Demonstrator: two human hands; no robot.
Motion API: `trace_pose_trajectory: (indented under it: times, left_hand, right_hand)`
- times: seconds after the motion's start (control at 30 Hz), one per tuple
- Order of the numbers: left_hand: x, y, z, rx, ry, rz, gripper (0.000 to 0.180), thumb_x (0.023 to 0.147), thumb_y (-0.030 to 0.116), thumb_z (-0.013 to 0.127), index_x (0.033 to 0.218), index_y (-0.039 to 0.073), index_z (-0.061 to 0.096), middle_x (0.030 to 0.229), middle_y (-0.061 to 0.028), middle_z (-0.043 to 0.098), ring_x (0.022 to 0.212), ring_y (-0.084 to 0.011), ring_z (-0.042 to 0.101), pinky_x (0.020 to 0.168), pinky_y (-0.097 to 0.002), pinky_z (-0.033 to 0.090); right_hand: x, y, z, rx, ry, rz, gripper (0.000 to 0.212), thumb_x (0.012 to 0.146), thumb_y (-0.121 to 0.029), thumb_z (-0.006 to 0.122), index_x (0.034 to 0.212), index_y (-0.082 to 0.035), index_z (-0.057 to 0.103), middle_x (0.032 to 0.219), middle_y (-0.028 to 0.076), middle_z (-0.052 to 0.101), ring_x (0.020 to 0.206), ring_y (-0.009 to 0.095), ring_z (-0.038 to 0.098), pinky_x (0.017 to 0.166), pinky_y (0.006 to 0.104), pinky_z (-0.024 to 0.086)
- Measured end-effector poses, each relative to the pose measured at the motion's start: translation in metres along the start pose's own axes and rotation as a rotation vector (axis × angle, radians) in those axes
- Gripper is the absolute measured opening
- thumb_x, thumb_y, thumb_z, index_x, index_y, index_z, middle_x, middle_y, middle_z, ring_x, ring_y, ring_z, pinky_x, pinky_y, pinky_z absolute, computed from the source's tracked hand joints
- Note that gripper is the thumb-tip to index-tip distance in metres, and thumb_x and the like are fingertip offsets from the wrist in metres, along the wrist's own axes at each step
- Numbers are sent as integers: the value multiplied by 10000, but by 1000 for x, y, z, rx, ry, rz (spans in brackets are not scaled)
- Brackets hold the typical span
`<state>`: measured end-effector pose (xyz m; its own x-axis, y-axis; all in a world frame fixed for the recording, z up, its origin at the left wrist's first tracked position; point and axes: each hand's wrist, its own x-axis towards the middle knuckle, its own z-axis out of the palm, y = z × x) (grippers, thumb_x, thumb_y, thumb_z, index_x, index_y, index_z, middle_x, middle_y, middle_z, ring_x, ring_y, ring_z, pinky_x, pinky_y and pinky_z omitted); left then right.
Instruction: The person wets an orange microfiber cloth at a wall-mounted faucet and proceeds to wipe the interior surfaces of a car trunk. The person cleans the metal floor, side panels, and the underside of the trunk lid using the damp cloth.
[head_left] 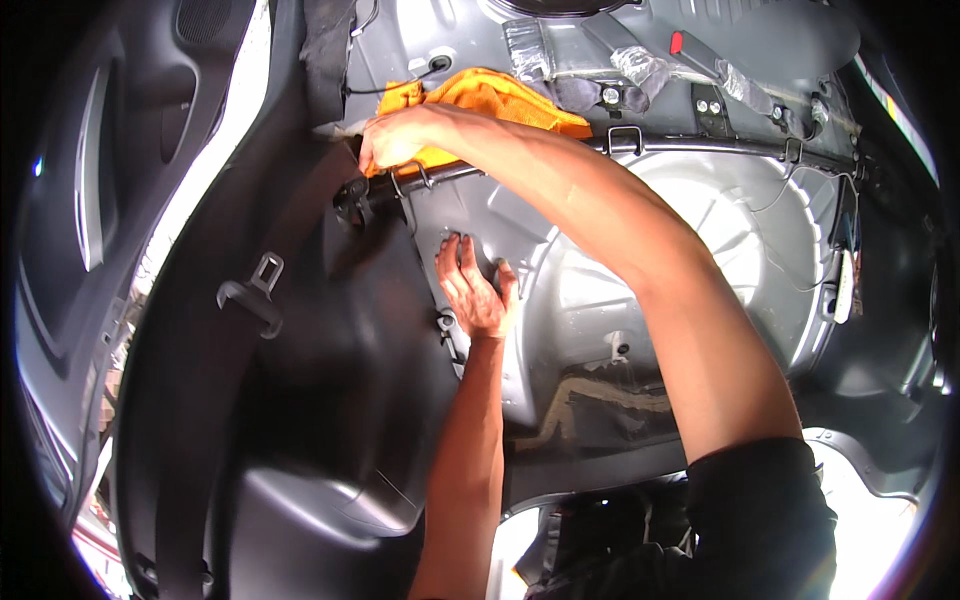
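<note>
The right grip (395, 138), one of two bare hands, is at the far left, beside the orange cloth (490, 90), its wrist bent and its fingers curled down by the far end of the black side trim (300, 430); I cannot tell whether they are closed on anything. Its arm comes from a black sleeve (760, 500) at the near right and arches across the scene to the far left. The left grip (477, 295) is open and holds nothing: palm down, fingers spread and pointing away, thumb out to the right, laid against the bare grey metal floor panel (520, 215), its forearm running nearly straight up from the near edge. One cloth lies bunched behind the right hand and wrist, partly in front of the left end of a single black crossbar (700, 143). Along that bar three metal loops (626, 127) show, one at the left, one mid-way, one at the right. To the right of the left hand is one round, pale wheel well (760, 250), partly covered by the right forearm. On the left, one dark seat belt (225, 430) with one metal tongue (268, 272) runs over the trim. Beyond the bar, on the far right, stands one buckle with a red button (690, 50).
</note>
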<state>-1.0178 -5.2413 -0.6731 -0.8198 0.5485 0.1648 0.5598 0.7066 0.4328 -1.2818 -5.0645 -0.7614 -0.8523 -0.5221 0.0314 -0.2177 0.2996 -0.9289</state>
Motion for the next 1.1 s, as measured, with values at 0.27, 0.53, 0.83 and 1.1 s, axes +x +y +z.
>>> trace_pose_trajectory:
  times: [0.27,0.53,0.83,1.1]
  left_hand:
    - [-10,-5,-10,44,-32,-32,632,971,310,636,1493,4,456,1529,-221,422,1425,-426,406,1185,-571,355]
    - [-23,-15,-21,77,-17,-52,644,927,246,653,1485,-13,460,1519,-228,425,1422,-435,406,1191,-578,358]
    - [-16,-11,-11,48,-13,-33,658,948,292,652,1500,1,445,1513,-235,437,1431,-425,401,1208,-604,361]
    - [-22,-18,-14,71,-25,-21,638,1019,402,543,1503,3,429,1528,-249,392,1425,-428,378,1186,-595,344]
  right_hand:
    - [-35,-78,-29,-333,601,381,194,848,-221,707,885,-70,822,944,189,769,857,328,764,737,438,628]
    - [-29,-84,-51,-296,-177,349,213,786,-230,678,801,-35,765,762,157,727,674,290,681,602,454,519]
    - [-6,-99,46,-475,56,474,303,886,-366,670,1100,-221,829,1407,45,557,1374,254,438,1063,455,323]
    - [-5,-128,54,-689,-43,568,417,933,-455,644,1257,-233,786,1472,76,514,1418,258,426,1085,442,330]
